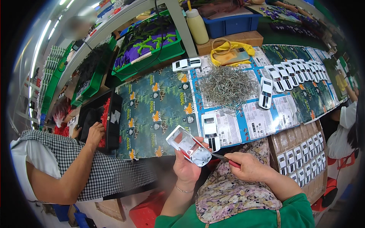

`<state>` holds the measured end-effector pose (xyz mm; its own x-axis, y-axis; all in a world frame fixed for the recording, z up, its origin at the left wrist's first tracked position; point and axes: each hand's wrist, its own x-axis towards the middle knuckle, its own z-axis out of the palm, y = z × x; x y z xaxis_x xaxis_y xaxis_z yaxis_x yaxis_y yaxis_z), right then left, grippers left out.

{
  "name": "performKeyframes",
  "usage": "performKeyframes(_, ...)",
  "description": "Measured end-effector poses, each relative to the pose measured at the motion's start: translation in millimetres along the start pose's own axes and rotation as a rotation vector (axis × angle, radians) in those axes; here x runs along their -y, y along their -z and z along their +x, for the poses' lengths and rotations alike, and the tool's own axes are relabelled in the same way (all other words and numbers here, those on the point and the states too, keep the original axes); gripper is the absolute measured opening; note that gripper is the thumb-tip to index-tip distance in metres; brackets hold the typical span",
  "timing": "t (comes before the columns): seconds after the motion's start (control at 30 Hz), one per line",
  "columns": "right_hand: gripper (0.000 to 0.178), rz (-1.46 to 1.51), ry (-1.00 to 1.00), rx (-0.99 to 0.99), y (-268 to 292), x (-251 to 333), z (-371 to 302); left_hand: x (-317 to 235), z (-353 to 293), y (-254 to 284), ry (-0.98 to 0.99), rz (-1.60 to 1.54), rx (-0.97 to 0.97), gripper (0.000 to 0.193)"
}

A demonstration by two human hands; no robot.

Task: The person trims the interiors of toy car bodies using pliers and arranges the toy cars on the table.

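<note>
My left hand [185, 165] holds a white toy car body [188, 145] turned underside up, just above the table's front edge. My right hand [246, 166] grips a thin red-handled tool [223, 159] whose tip points at the car body's near end. A finished white toy car [210, 130] lies on the printed sheet right behind my hands. A heap of thin metal pins [227, 86] sits farther back at the middle of the table.
A row of white toy cars [300, 69] lines the back right, one more car [186, 64] farther left. A cardboard tray [304, 155] of car bodies stands at my right. A person in a checked top reaches into a black tray [102, 121] at left. Green bins [148, 47] and a bottle [197, 24] stand behind.
</note>
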<state>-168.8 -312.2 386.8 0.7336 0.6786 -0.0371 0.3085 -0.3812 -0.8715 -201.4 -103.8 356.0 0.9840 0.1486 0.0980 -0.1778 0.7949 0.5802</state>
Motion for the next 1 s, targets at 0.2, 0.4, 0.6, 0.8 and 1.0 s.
performKeyframes(0.2,0.031,0.011,0.008,-0.024,1,0,0,0,1,1,0.012,-0.015,-0.026,0.056)
performKeyframes(0.4,0.031,-0.003,0.001,-0.003,4,1,3,-2,0,0,0.029,-0.025,-0.059,0.057)
performKeyframes(0.6,0.031,-0.011,0.031,-0.006,2,-5,4,0,2,0,0.04,-0.007,-0.047,0.056)
performKeyframes(0.8,0.029,-0.021,0.019,0.018,2,-4,2,2,2,-10,0.0,0.203,-0.09,0.069)
performKeyframes(1.0,0.024,-0.194,0.041,-0.029,-1,1,3,3,4,-16,-0.043,0.351,-0.258,0.082)
